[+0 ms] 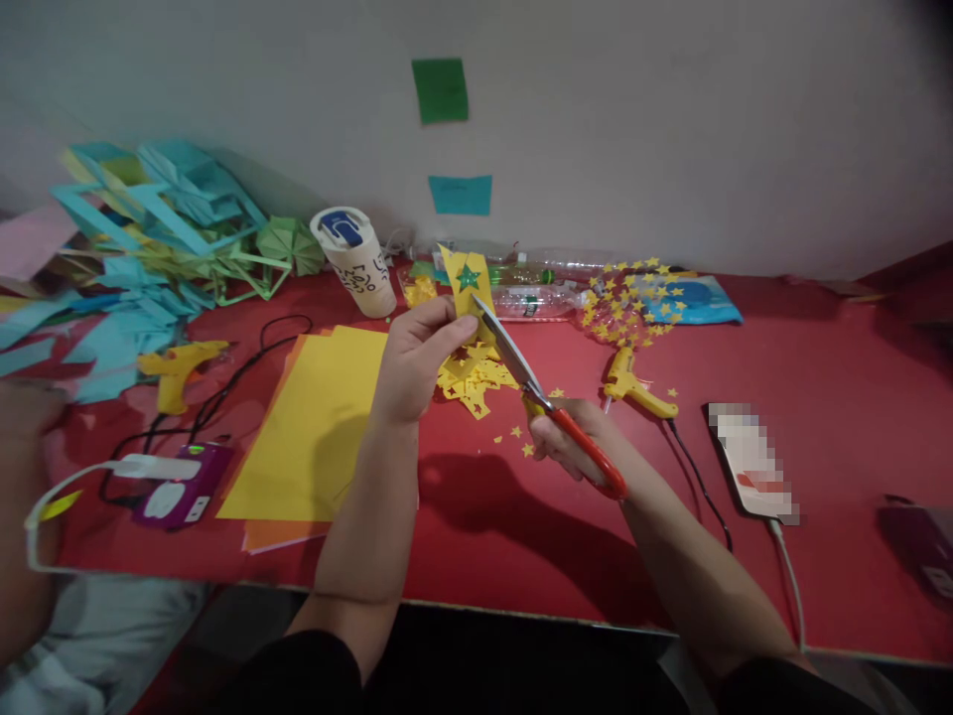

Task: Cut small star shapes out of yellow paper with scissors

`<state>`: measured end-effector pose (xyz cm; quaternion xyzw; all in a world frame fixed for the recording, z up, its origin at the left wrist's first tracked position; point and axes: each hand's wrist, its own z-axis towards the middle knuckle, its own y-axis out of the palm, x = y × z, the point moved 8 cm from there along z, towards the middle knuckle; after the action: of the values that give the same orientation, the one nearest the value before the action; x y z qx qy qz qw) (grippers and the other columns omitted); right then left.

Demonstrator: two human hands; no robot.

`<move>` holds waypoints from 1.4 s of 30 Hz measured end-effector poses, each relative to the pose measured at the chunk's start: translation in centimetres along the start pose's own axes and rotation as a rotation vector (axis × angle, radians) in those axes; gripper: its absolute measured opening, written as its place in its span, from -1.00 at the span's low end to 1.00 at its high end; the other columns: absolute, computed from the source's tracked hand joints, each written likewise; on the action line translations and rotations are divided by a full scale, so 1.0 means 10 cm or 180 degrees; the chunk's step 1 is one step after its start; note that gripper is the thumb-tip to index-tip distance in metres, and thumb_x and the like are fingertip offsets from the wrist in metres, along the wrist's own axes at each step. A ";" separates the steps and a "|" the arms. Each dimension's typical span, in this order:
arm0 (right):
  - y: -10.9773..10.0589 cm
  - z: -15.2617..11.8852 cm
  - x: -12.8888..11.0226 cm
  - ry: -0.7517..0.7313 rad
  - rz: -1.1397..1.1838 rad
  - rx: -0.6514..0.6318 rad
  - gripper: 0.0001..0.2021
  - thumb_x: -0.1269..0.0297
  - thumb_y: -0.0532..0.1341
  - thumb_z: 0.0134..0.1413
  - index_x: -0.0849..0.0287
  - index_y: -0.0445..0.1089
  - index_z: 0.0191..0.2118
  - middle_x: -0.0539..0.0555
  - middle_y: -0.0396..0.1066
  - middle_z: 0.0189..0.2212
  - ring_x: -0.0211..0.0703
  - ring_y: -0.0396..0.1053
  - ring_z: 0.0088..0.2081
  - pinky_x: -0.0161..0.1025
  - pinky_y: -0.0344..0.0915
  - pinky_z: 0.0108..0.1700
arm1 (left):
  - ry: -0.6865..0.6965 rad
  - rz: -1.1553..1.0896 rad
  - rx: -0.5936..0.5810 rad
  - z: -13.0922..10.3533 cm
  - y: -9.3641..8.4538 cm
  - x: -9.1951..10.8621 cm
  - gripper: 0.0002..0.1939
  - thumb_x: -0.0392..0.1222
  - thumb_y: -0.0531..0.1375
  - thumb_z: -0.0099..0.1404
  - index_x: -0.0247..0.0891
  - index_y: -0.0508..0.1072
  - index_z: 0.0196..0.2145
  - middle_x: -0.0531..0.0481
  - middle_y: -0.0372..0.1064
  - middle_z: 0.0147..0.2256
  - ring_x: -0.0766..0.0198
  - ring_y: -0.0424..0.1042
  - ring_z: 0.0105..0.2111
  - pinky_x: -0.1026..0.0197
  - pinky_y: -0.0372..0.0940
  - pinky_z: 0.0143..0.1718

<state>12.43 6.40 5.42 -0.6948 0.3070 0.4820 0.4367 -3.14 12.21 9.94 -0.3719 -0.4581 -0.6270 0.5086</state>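
Note:
Pinched in my left hand (423,353) is a strip of yellow paper (476,266), held up above the table, with a green star (469,277) on its upper part. My right hand (564,437) grips a pair of red-handled scissors (585,449). Their blades point up and left, and the tip lies at the paper just below the star. Whether the blades are cutting into it I cannot tell. Below the strip lies a heap of yellow paper scraps (476,382). A few small yellow paper stars (528,450) rest on the red table near my right hand.
Yellow sheets (298,437) lie left of my left arm. Two yellow glue guns (177,372) have trailing cords. A tumbler (353,263), plastic bottles (528,302), a star-covered ball (629,303) and folded paper (179,199) stand behind. A phone (748,457) charges at right; another person's arm (26,516) is at left.

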 end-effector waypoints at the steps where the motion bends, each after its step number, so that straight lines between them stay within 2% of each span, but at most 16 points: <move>1: 0.00 0.00 0.00 -0.0010 -0.0003 -0.0007 -0.57 -0.11 0.13 0.02 0.11 0.13 -0.62 -0.13 0.08 -0.76 -0.39 0.03 -0.74 -0.36 -0.06 -0.68 | -0.0004 0.0023 0.0000 0.00 0.00 0.00 -0.84 -0.21 0.24 0.12 -0.25 0.40 -0.57 0.07 0.25 -0.55 0.44 0.23 -0.54 0.35 0.19 -0.54; 5: -0.02 0.01 0.02 -0.0079 -0.0077 -0.0049 -0.59 -0.07 0.14 0.04 0.11 0.15 -0.62 -0.13 0.07 -0.75 -0.39 0.03 -0.72 -0.35 -0.05 -0.66 | -0.0023 0.0164 0.0036 0.01 -0.04 0.03 -0.81 -0.22 0.25 0.10 -0.26 0.37 -0.62 0.09 0.21 -0.59 0.46 0.18 -0.57 0.35 0.13 -0.57; 10: -0.04 0.02 0.02 -0.0108 -0.0017 -0.0082 -0.54 -0.16 0.16 0.02 0.12 0.16 -0.61 -0.13 0.08 -0.74 -0.39 0.04 -0.70 -0.35 -0.05 -0.65 | -0.0032 0.0185 0.0068 0.02 -0.11 0.06 -0.79 -0.25 0.25 0.09 -0.27 0.35 -0.65 0.10 0.16 -0.62 0.48 0.13 -0.59 0.35 0.07 -0.58; 15: -0.04 0.02 0.08 0.0174 0.0021 -0.0058 -0.50 -0.22 0.18 -0.06 0.12 0.14 -0.62 -0.15 0.09 -0.77 -0.41 0.02 -0.76 -0.37 -0.05 -0.70 | 0.0035 0.0228 0.0195 0.05 -0.18 0.06 -0.88 -0.25 0.25 0.08 -0.24 0.44 -0.58 0.09 0.21 -0.61 0.46 0.16 -0.60 0.35 0.09 -0.59; 17: -0.04 0.03 0.14 0.0353 0.0072 0.0016 -0.49 -0.26 0.17 -0.08 0.11 0.14 -0.61 -0.15 0.10 -0.79 -0.42 0.02 -0.79 -0.37 -0.04 -0.72 | 0.0142 0.0232 0.0350 0.07 -0.20 0.09 -0.99 -0.26 0.26 0.06 -0.21 0.48 -0.49 0.07 0.32 -0.52 0.45 0.23 -0.54 0.35 0.15 -0.55; 19: -0.04 0.04 0.17 0.0419 0.0155 0.0133 -0.46 -0.31 0.15 -0.10 0.10 0.12 -0.61 -0.15 0.10 -0.81 -0.41 0.03 -0.81 -0.37 0.00 -0.73 | 0.0381 0.0230 0.0661 0.05 -0.26 0.17 -0.92 -0.28 0.27 0.05 -0.17 0.49 -0.43 0.07 0.38 -0.44 0.44 0.29 -0.49 0.36 0.20 -0.51; 21: -0.06 0.06 0.17 0.0392 0.0233 0.0255 -0.45 -0.34 0.13 -0.10 0.09 0.10 -0.62 -0.16 0.07 -0.83 -0.40 0.04 -0.81 -0.35 0.08 -0.70 | 0.0558 0.0276 0.0863 0.00 -0.28 0.25 -0.97 -0.27 0.26 0.08 -0.17 0.47 -0.46 0.09 0.34 -0.50 0.46 0.25 -0.54 0.37 0.16 -0.55; 23: -0.07 0.07 0.16 0.0353 0.0275 0.0325 -0.45 -0.34 0.12 -0.08 0.07 0.10 -0.63 -0.17 0.04 -0.85 -0.39 0.04 -0.80 -0.32 0.17 -0.64 | 0.0388 0.0424 0.0517 -0.03 -0.16 0.27 -0.86 -0.20 0.22 0.16 -0.21 0.46 -0.54 0.11 0.22 -0.64 0.48 0.15 -0.64 0.35 0.04 -0.64; 25: -0.07 0.08 0.14 0.0300 0.0303 0.0349 -0.46 -0.33 0.10 -0.05 0.07 0.11 -0.62 -0.17 0.03 -0.86 -0.37 0.05 -0.79 -0.29 0.22 -0.61 | 0.0011 0.0643 -0.0229 -0.06 0.08 0.22 -0.74 -0.09 0.18 0.21 -0.23 0.48 -0.56 0.12 0.16 -0.71 0.49 0.10 -0.69 0.34 -0.01 -0.68; 28: -0.08 0.07 0.09 0.0153 0.0357 0.0372 -0.45 -0.35 0.09 -0.04 0.07 0.11 -0.62 -0.17 0.03 -0.86 -0.36 0.04 -0.79 -0.26 0.26 -0.58 | -0.0713 0.0972 -0.1338 -0.18 0.42 0.00 -0.62 0.07 0.16 0.22 -0.27 0.48 -0.55 0.10 0.19 -0.71 0.49 0.13 -0.70 0.34 0.02 -0.67; 29: -0.08 0.06 0.08 0.0121 0.0366 0.0379 -0.44 -0.36 0.09 -0.04 0.07 0.12 -0.62 -0.17 0.03 -0.86 -0.37 0.04 -0.79 -0.25 0.27 -0.56 | -0.0802 0.1023 -0.1381 -0.19 0.46 -0.04 -0.57 0.11 0.14 0.23 -0.28 0.45 -0.59 0.10 0.19 -0.72 0.49 0.13 -0.70 0.35 0.03 -0.67; 31: -0.08 0.05 0.08 0.0104 0.0354 0.0370 -0.44 -0.36 0.09 -0.04 0.07 0.12 -0.62 -0.17 0.03 -0.86 -0.36 0.04 -0.79 -0.25 0.27 -0.55 | -0.0797 0.0936 -0.1072 -0.15 0.45 -0.10 -0.51 0.15 0.11 0.24 -0.27 0.35 -0.65 0.10 0.18 -0.72 0.50 0.13 -0.71 0.35 0.05 -0.66; 34: -0.06 0.04 0.10 0.0170 0.0305 0.0327 -0.45 -0.33 0.12 -0.05 0.07 0.09 -0.64 -0.16 0.04 -0.85 -0.36 0.07 -0.77 -0.28 0.24 -0.58 | -0.0377 0.0528 -0.0086 -0.07 0.29 -0.06 -0.52 0.16 0.11 0.25 -0.25 0.32 -0.64 0.12 0.14 -0.71 0.50 0.09 -0.70 0.35 0.01 -0.69; 36: -0.04 0.03 0.12 0.0230 0.0289 0.0331 -0.47 -0.29 0.15 -0.05 0.08 0.08 -0.63 -0.16 0.05 -0.83 -0.37 0.06 -0.78 -0.31 0.18 -0.63 | -0.0083 0.0389 0.0426 -0.08 0.18 -0.01 -0.52 0.13 0.15 0.23 -0.25 0.28 -0.67 0.13 0.10 -0.72 0.50 0.07 -0.70 0.34 -0.02 -0.69; 38: -0.03 0.03 0.14 0.0234 0.0312 0.0331 -0.50 -0.25 0.17 -0.06 0.09 0.10 -0.60 -0.16 0.07 -0.81 -0.39 0.04 -0.79 -0.34 0.08 -0.69 | 0.0108 0.0349 0.0712 -0.09 0.10 0.03 -0.54 0.08 0.19 0.21 -0.25 0.27 -0.69 0.14 0.09 -0.73 0.50 0.06 -0.70 0.33 -0.02 -0.69; 42: 0.02 0.04 0.13 0.0116 0.0303 0.0205 -0.52 -0.19 0.17 -0.03 0.10 0.07 -0.61 -0.15 0.09 -0.78 -0.41 0.02 -0.79 -0.37 -0.04 -0.73 | 0.0258 0.0188 0.0991 -0.11 0.03 0.07 -0.68 -0.07 0.24 0.19 -0.24 0.32 -0.62 0.16 0.13 -0.70 0.51 0.10 -0.68 0.34 0.03 -0.66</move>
<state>12.57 6.71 4.04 -0.6737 0.3629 0.4794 0.4297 -3.02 10.97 10.31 -0.2764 -0.5176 -0.5477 0.5964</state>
